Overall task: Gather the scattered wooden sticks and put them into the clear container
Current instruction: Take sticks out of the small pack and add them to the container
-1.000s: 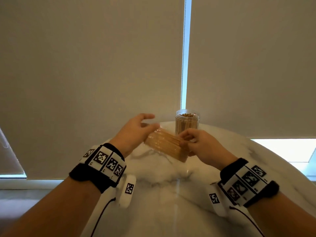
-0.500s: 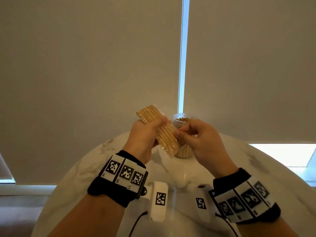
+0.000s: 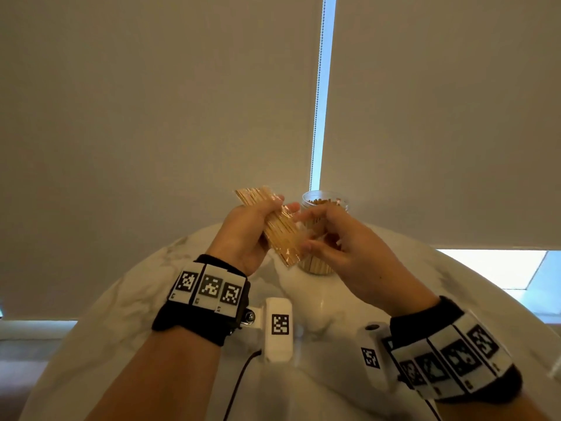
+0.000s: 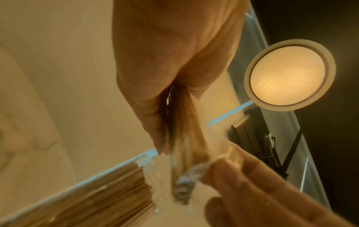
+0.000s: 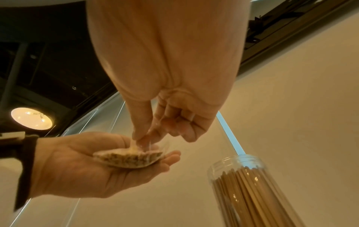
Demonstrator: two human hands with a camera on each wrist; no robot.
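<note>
Beige blinds backed a marble table (image 3: 158,287). At frame centre the left hand (image 3: 246,238) cradled a film-wrapped bundle of sticks (image 3: 277,227), light and probably slippery; the right hand (image 3: 340,247) pinched its wrapper. The clear container (image 3: 324,205), part-filled, stood just behind.

The clear container (image 3: 324,235) stands upright on the tabletop (image 3: 425,287), mouth uncovered but already packed with sticks, so little room is left inside. The way to it is crowded by the left hand (image 3: 243,235), the wrapped stick bundle (image 3: 273,229) and the right hand (image 3: 343,253). Bare tabletop is seen on either side.
</note>
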